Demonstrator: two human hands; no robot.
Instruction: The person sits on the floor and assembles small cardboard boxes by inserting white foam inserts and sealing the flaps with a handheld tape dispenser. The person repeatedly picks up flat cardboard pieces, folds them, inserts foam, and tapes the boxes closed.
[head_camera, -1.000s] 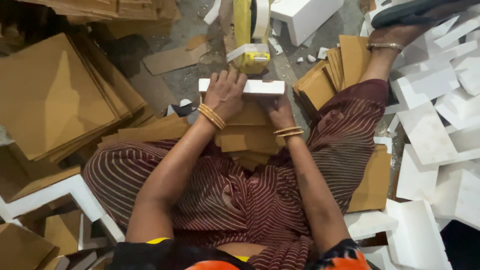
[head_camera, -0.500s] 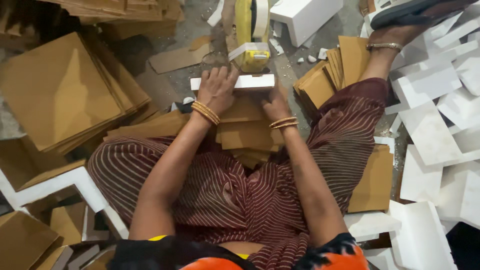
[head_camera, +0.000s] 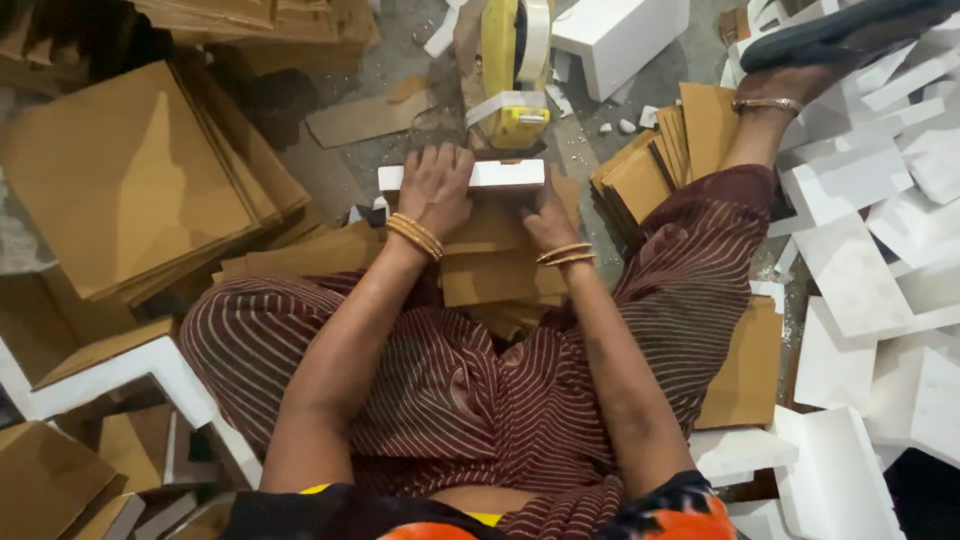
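Observation:
A long white foam strip (head_camera: 505, 173) lies crosswise in front of my lap, on top of brown cardboard pieces (head_camera: 495, 275). My left hand (head_camera: 436, 187) lies over the strip's left half, fingers curled over its far edge. My right hand (head_camera: 545, 215) grips the strip from below near its right end, partly hidden by it. Both wrists wear gold bangles. Just beyond the strip stands a yellow tape dispenser (head_camera: 512, 70) with a tape roll, its front end touching or nearly touching the strip.
A big stack of brown cardboard sheets (head_camera: 120, 180) lies to the left. White foam pieces (head_camera: 880, 270) are piled on the right. A white foam block (head_camera: 620, 35) lies behind the dispenser. My right foot (head_camera: 770, 95) with an anklet rests at upper right. More cardboard (head_camera: 660, 160) lies beside it.
Both hands pushed the white strip away from me, closer to the yellow tape dispenser. The hold on the strip stays the same.

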